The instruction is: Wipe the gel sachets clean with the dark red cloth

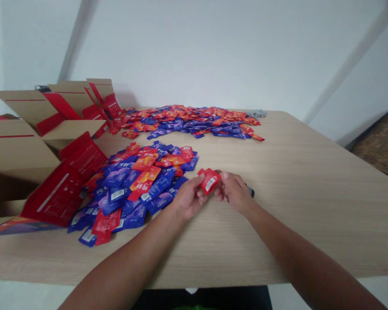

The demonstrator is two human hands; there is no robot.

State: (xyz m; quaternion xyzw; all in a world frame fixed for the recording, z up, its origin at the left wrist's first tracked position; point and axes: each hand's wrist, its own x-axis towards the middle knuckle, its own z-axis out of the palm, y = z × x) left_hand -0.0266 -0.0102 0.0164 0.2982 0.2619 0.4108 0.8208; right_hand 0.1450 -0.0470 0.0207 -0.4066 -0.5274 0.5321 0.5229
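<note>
A small red sachet (210, 181) with a white barcode label faces up between my hands, just above the table. My left hand (190, 197) pinches its left side between thumb and fingers. At the right edge of the same sachet, the fingers of my right hand (234, 191) are closed. A dark grey object (250, 190) shows partly behind my right hand; most of it is hidden, and I cannot tell whether it is held. Left of my hands lies a loose pile of blue, red and orange sachets (161, 188).
Open cardboard boxes (26, 142) with red flaps stand along the left side. A longer heap of sachets (194, 120) lies at the back of the wooden table (310, 189), near the wall. A grey crumpled item (258, 113) rests at that heap's right end.
</note>
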